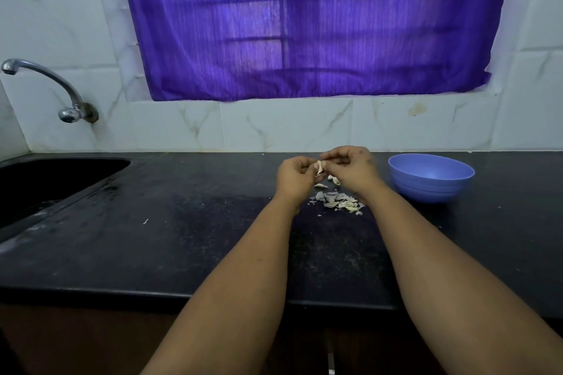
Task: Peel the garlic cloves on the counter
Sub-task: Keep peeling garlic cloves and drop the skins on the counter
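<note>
A pale garlic clove (pixel 319 168) is held above the black counter (pixel 182 237), near its back edge. My left hand (pixel 295 177) grips the clove from the left with curled fingers. My right hand (pixel 350 168) pinches its top with thumb and fingertips. Beneath the hands a few more cloves (pixel 334 179) lie on the counter, partly hidden by my right hand. A heap of loose papery garlic skins (pixel 338 201) lies just in front of them.
A blue plastic bowl (pixel 431 177) stands to the right of my hands; what it holds is not visible. A black sink (pixel 45 179) is set into the counter at the left, with a chrome tap (pixel 45 82) on the tiled wall. A purple curtain (pixel 304 24) hangs behind.
</note>
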A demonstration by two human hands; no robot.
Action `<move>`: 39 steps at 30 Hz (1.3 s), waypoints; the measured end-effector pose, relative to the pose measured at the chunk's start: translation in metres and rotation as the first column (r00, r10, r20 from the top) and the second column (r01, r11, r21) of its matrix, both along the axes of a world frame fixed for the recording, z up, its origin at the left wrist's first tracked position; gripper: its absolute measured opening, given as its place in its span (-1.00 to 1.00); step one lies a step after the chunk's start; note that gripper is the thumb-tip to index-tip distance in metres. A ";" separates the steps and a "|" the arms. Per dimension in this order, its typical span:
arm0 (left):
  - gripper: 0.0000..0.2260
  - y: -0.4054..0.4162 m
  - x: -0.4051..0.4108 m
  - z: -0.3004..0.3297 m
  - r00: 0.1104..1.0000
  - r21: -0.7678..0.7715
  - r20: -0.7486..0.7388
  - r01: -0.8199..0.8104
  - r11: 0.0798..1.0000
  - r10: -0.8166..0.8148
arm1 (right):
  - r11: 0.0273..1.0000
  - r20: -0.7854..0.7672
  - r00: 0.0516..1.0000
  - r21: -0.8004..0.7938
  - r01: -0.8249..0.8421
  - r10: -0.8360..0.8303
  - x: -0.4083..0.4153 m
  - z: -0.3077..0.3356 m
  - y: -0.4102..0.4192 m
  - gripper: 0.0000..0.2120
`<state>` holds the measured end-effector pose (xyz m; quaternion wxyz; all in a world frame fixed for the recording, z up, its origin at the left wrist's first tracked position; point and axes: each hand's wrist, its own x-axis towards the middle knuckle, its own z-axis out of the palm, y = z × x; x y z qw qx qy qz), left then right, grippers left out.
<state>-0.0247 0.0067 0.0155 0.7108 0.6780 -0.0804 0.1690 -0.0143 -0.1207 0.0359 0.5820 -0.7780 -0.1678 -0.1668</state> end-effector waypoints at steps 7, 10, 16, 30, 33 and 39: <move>-0.84 -0.001 -0.001 0.001 0.992 0.205 0.040 -0.127 0.970 0.122 | 0.985 0.145 0.981 -0.095 0.146 -0.131 -0.001 0.000 0.003 -0.89; -0.83 -0.001 -0.003 0.003 0.989 0.222 0.043 -0.146 0.964 0.140 | 0.985 0.148 0.980 -0.090 0.145 -0.131 0.000 -0.001 0.004 -0.90; -0.87 -0.001 -0.005 0.004 0.979 0.231 0.062 -0.204 0.951 0.195 | 0.994 0.130 0.990 -0.081 0.072 -0.061 0.001 -0.002 0.004 -0.91; -0.97 0.000 -0.006 0.004 0.968 0.222 0.082 -0.250 0.942 0.237 | 0.982 -0.034 0.994 0.157 -0.102 0.108 0.003 -0.006 0.007 -0.88; -0.93 0.001 -0.003 0.002 0.972 0.158 0.052 -0.234 0.959 0.229 | 0.968 -0.050 0.991 0.224 -0.113 0.127 0.002 -0.005 0.008 -0.86; -0.95 0.000 -0.002 0.003 0.985 -0.040 -0.015 -0.171 0.984 0.171 | 0.958 -0.039 0.989 0.258 -0.127 0.142 0.001 -0.004 0.009 -0.88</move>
